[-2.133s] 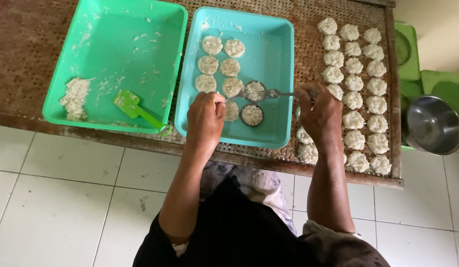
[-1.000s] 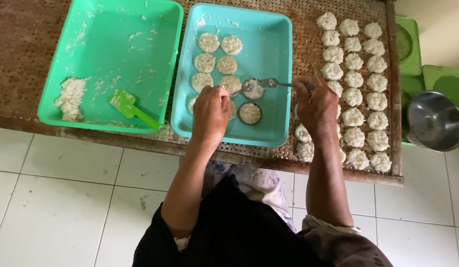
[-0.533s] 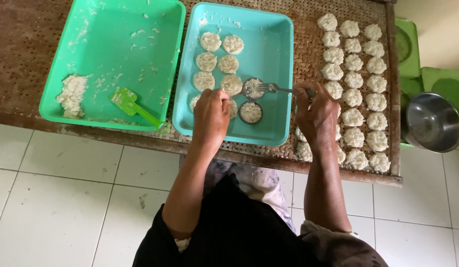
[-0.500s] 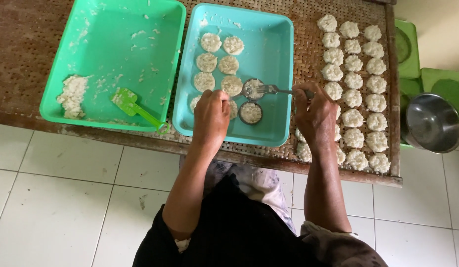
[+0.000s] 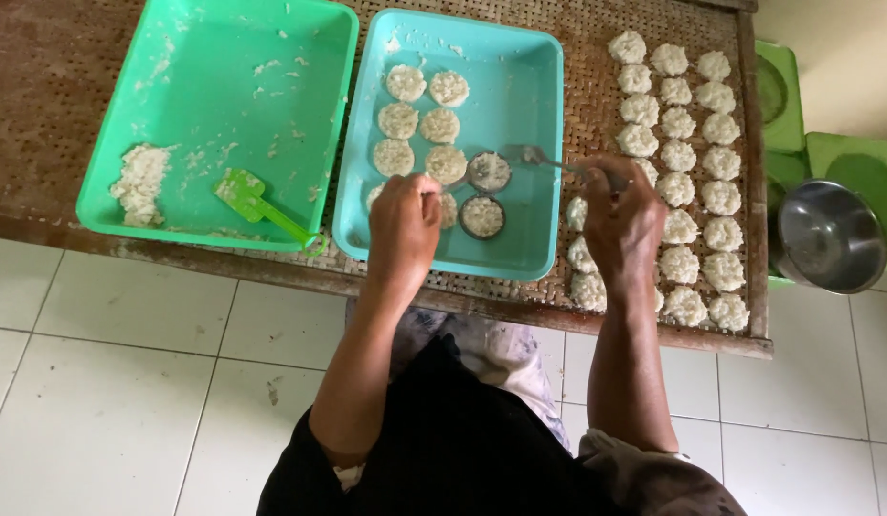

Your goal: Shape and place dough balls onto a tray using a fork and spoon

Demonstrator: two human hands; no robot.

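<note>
A light blue tray [image 5: 534,143] holds several round white rice cakes [image 5: 419,105] and two small metal ring moulds [image 5: 482,216] filled with rice. My left hand [image 5: 403,229] rests over the tray's near left part, fingers curled beside the moulds; whether it grips anything is hidden. My right hand [image 5: 620,225] holds a metal fork [image 5: 544,159] whose tines point at the upper mould [image 5: 488,171].
A green tray [image 5: 214,86] at left holds a lump of rice [image 5: 138,182] and a green scoop [image 5: 257,205]. Several rows of rice cakes [image 5: 692,143] lie on the woven mat [image 5: 582,57] at right. A steel bowl [image 5: 830,237] sits on green stools far right. White floor tiles below.
My right hand has shifted the fork slightly, its tines staying near the upper mould. My left hand has stayed over the tray's near edge.
</note>
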